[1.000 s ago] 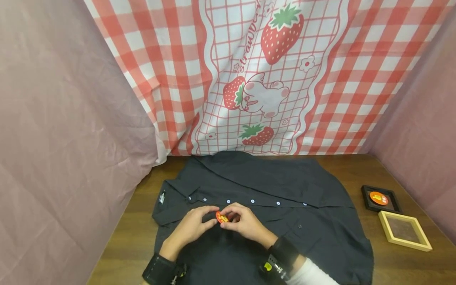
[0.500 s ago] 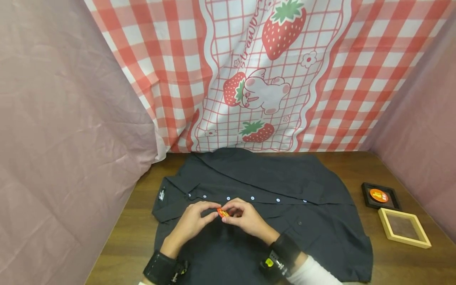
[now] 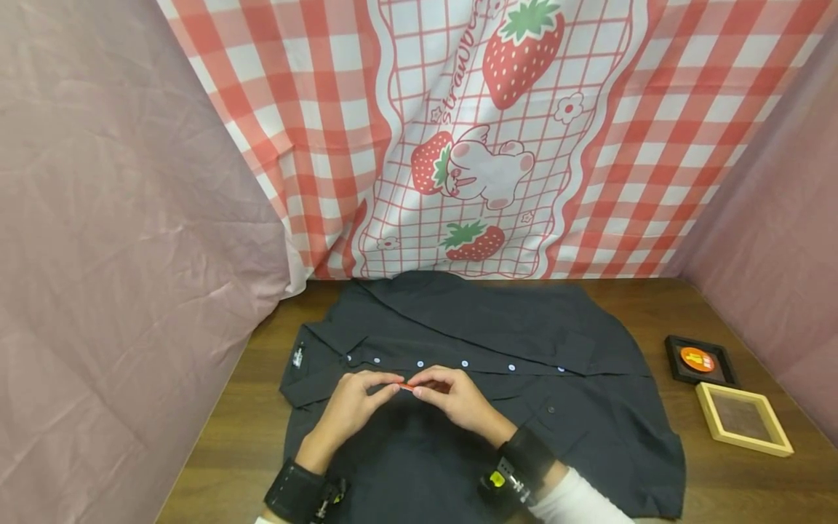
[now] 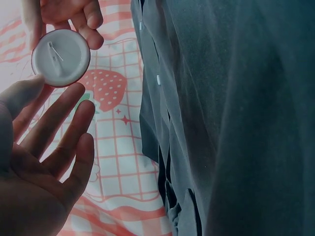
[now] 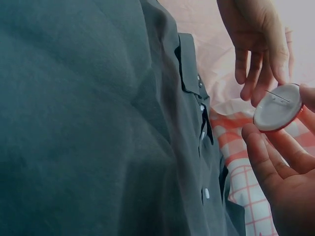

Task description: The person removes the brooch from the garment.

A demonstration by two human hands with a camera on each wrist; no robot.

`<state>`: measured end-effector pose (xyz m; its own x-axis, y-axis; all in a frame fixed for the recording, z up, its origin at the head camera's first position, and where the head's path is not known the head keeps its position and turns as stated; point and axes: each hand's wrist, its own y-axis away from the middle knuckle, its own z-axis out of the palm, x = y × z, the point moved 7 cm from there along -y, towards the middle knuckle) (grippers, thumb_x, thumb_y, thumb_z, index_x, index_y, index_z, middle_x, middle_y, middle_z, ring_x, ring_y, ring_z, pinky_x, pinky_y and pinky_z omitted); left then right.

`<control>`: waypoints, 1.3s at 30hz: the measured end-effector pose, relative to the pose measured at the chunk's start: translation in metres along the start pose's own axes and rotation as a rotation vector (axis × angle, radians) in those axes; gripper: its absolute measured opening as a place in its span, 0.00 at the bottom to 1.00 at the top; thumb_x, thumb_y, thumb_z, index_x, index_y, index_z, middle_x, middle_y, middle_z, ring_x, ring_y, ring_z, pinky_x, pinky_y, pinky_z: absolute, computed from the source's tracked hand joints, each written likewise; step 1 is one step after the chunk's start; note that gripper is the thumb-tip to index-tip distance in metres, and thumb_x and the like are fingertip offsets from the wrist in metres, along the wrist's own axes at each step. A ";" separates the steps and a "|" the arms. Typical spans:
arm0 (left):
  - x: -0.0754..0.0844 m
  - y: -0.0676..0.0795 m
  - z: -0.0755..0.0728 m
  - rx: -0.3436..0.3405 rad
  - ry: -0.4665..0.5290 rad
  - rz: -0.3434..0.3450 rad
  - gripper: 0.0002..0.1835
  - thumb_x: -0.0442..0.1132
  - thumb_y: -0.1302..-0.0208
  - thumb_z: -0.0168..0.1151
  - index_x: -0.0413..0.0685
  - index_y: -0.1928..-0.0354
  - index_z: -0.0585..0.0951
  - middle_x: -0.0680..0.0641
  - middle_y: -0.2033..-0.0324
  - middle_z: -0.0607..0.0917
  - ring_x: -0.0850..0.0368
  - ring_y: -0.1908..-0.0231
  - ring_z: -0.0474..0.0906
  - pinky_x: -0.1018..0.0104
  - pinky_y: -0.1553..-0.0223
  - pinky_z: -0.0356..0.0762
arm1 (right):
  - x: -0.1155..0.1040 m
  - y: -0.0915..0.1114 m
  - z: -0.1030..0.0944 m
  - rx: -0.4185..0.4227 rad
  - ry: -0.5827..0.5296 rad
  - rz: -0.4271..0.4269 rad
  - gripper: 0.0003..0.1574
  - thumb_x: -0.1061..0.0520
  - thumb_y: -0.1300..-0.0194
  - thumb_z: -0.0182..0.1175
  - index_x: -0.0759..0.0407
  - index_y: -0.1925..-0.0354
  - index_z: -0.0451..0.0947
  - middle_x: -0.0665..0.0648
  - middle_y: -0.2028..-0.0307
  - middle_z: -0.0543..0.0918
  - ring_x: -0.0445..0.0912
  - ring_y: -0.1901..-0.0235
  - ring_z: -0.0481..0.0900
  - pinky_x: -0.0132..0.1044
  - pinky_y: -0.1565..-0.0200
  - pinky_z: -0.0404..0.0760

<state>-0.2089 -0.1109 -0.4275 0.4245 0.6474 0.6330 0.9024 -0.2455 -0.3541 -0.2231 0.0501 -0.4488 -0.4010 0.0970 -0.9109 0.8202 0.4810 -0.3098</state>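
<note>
A round pin-back button badge (image 4: 74,46) is held up between both hands, above a dark button-up shirt (image 3: 524,451) spread on the table. Its white back and thin pin show in both wrist views; the pin's needle looks swung out from its catch. My left hand (image 3: 353,407) pinches one edge with thumb and fingertip, the other fingers loosely spread. On the opposite edge, my right hand (image 3: 458,400) pinches with thumb and fingers. In the head view the badge (image 3: 406,386) appears nearly edge-on as a thin orange-red strip, its printed front hidden.
At the right of the wooden table (image 3: 222,429) lies a black square frame (image 3: 681,373) with another orange badge (image 3: 697,359) in it. A pale yellow frame (image 3: 746,440) sits just in front. A strawberry-print checked cloth (image 3: 327,145) hangs behind, with pinkish cloth (image 3: 131,255) at the sides.
The badge has been tilted from showing its orange printed face in the head view to nearly edge-on. Both hands keep hold and stay almost in place.
</note>
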 end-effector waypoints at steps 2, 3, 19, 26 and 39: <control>0.000 0.000 0.000 0.011 -0.003 0.002 0.08 0.42 0.43 0.70 0.55 0.61 0.90 0.53 0.64 0.91 0.57 0.58 0.87 0.59 0.56 0.83 | 0.000 -0.001 -0.001 0.010 0.004 -0.007 0.10 0.61 0.36 0.63 0.66 0.57 0.84 0.65 0.60 0.85 0.32 0.64 0.80 0.27 0.62 0.81; 0.000 0.001 -0.001 0.017 -0.002 0.005 0.08 0.42 0.43 0.70 0.55 0.61 0.90 0.53 0.64 0.91 0.57 0.59 0.87 0.59 0.56 0.83 | 0.000 -0.001 -0.002 0.014 0.005 -0.009 0.10 0.61 0.36 0.63 0.65 0.57 0.84 0.65 0.61 0.86 0.32 0.64 0.79 0.27 0.63 0.81; 0.004 0.000 -0.002 0.040 0.021 -0.021 0.06 0.41 0.41 0.69 0.51 0.62 0.89 0.52 0.64 0.91 0.59 0.61 0.87 0.61 0.59 0.83 | 0.003 0.000 0.000 0.019 -0.054 0.038 0.15 0.65 0.39 0.65 0.70 0.54 0.81 0.70 0.59 0.84 0.33 0.65 0.80 0.26 0.61 0.81; 0.007 0.001 0.002 0.034 0.009 0.001 0.06 0.42 0.41 0.69 0.53 0.63 0.89 0.54 0.65 0.91 0.59 0.62 0.87 0.63 0.60 0.83 | 0.007 0.002 0.000 0.046 -0.025 0.069 0.13 0.66 0.40 0.65 0.71 0.56 0.82 0.70 0.62 0.84 0.32 0.67 0.78 0.25 0.63 0.80; 0.013 -0.002 0.003 0.062 -0.026 0.026 0.05 0.41 0.43 0.70 0.52 0.64 0.90 0.55 0.69 0.90 0.65 0.69 0.85 0.70 0.69 0.80 | -0.001 0.004 -0.003 0.182 0.207 -0.029 0.06 0.64 0.42 0.67 0.65 0.64 0.84 0.59 0.74 0.86 0.29 0.77 0.74 0.26 0.76 0.76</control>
<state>-0.2054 -0.0999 -0.4214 0.4453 0.6603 0.6048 0.8843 -0.2183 -0.4128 -0.2210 0.0547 -0.4486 -0.4850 0.2700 -0.8318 0.8594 0.3232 -0.3962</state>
